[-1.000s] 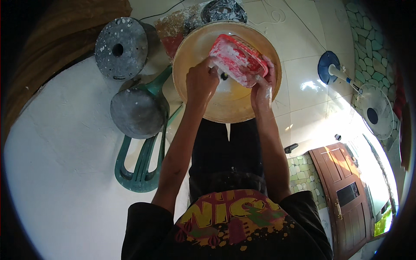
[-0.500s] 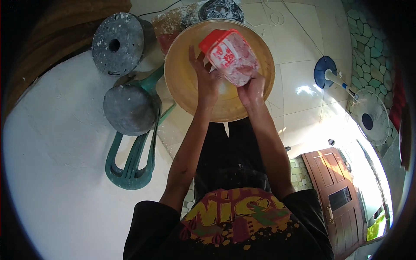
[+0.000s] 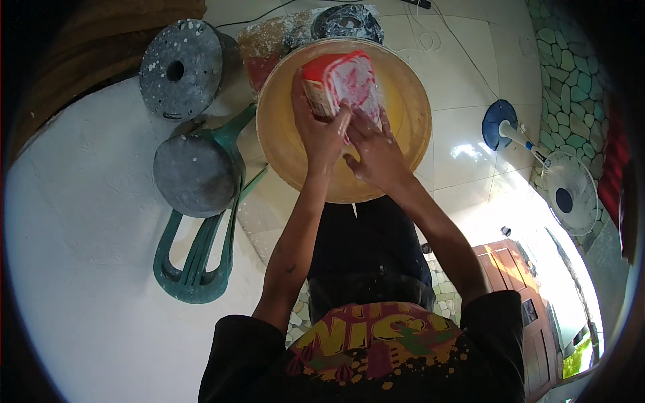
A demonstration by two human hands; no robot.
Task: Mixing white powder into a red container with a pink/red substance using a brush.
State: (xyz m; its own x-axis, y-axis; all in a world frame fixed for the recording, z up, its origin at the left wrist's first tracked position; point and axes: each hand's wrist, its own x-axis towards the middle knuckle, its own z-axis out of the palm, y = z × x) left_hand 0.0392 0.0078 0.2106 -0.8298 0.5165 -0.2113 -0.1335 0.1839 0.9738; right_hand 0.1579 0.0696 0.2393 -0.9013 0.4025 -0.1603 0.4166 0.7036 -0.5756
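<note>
- The left hand (image 3: 321, 138) grasps the red, white-smeared tub (image 3: 357, 79) by its left side, apparently steadying it.
- The right hand (image 3: 377, 153) lies unclenched against its near right edge, thumb free.
- The tub tilts above the wide basin (image 3: 278, 151), likely so drips land inside.

Pale tiled floor (image 3: 460, 101) — a fan's round blue base (image 3: 492, 121) on it

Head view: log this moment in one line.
left hand: holds red container; right hand: open, on its white-smeared face; container: tilted over round tan basin
</note>
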